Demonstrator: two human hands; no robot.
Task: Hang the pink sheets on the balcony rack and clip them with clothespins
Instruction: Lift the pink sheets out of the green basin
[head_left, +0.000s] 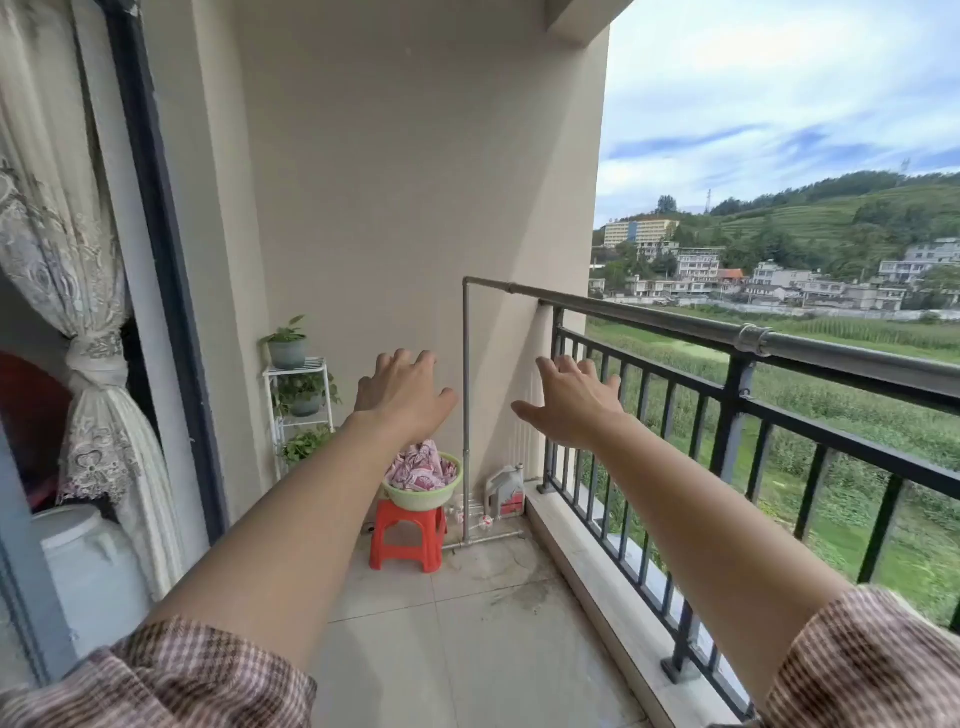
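Two bare arms in checked sleeves reach forward from the bottom corners of the frame. The left hand (402, 392) and right hand (571, 397) sit at centre, palms down, fingers spread and relaxed, holding nothing. Just below the left hand, the pink sheets (422, 467) lie bunched in a green basin (415, 500) on a red stool (408, 538). The metal rack (466, 395) stands just right of the stool, its top bar running along the black railing (727, 410) toward the right edge. A lace curtain (78, 249) hangs at far left.
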